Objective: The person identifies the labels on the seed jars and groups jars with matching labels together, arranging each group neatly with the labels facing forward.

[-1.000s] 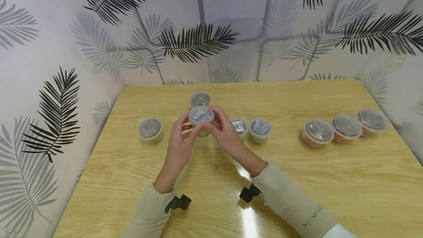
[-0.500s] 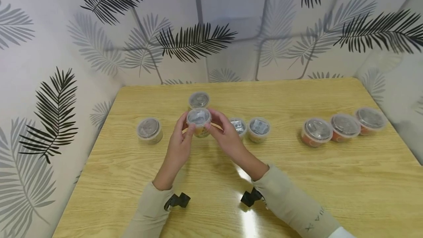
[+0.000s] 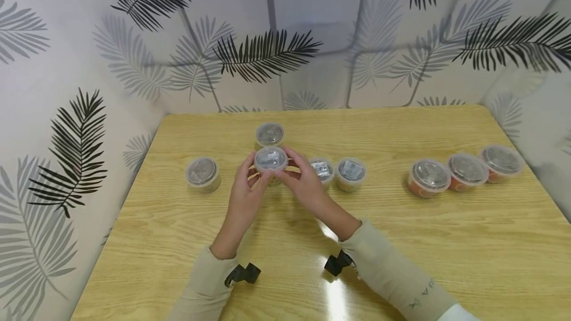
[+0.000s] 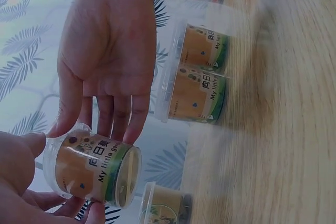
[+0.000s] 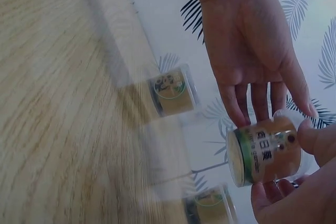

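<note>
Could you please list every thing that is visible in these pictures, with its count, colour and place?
Small clear plastic cup with yellow-green label and clear lid: 1, held above the table between both hands.
Same small lidded cups standing on the table: 4; one far left, one behind the held cup, two side by side right of the hands.
Wider clear lidded tubs with orange-red contents: 3, in a row at the right.
Light wooden table: 1, yellow-brown, under everything.
Walls with black and grey palm-leaf print: behind and beside the table.
Black wrist cameras: 2, on the forearms.
Beige sleeves: 2.
Left hand: grips the held cup.
Right hand: grips the same cup.
</note>
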Available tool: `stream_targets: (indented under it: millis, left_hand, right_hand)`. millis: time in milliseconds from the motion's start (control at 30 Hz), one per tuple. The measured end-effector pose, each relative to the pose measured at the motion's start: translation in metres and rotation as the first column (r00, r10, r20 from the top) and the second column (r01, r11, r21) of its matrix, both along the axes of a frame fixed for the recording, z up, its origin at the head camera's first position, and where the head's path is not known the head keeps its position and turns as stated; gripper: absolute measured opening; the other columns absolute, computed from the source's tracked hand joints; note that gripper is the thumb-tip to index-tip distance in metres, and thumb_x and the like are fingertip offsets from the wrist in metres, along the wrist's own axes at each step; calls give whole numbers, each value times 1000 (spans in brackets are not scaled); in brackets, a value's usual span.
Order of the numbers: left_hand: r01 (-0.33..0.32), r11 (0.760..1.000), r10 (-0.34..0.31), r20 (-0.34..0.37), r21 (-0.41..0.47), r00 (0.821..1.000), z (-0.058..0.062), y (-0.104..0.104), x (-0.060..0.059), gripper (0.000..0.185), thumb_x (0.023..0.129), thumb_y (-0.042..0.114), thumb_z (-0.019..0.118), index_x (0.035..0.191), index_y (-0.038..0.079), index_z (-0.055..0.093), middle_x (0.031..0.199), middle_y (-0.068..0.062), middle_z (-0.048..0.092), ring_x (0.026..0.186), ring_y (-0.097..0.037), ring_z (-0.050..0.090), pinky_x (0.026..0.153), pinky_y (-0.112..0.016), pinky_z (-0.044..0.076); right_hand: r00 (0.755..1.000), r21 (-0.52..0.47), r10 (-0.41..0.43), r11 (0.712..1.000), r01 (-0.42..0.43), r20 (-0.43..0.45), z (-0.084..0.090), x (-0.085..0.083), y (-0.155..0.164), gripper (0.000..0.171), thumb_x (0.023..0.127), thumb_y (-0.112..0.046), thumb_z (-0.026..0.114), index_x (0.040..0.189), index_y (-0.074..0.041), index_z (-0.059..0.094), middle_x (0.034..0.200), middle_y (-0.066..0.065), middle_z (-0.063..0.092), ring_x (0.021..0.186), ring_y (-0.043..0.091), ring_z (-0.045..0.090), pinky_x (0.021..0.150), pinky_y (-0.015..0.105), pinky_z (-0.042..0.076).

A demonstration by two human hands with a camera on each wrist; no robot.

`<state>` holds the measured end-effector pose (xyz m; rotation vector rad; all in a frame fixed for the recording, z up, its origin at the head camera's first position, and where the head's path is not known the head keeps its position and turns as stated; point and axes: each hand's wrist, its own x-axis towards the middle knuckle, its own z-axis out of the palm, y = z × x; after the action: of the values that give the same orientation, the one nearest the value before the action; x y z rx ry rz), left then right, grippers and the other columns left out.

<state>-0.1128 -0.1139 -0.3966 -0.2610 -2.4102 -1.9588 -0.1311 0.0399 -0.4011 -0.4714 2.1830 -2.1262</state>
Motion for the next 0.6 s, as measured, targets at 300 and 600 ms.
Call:
stream_targets:
  millis: [300,600]
  left_hand:
    - [33,999,-34,45,12,998,0,-1,1,61,97,20,51,146,1,20,142,-15,29,124,-28,38,99,-33,40]
    - [39,999,-38,66,-12,997,-3,-6,-1,56,99,21,47,146,4,23,146,-12,29,125,-27,38,100,-35,39]
  right_hand:
    - [999,-16,37,999,-37,35,-5,-3,5,58,92,-9,59,142,0,31,139,17,38,126,29,38,100,37,39]
    - [1000,-92,11,996,-10,8,-19,-5,3,55,90,-5,60,138,4,36,140,18,38,126,32,39,101,41,37]
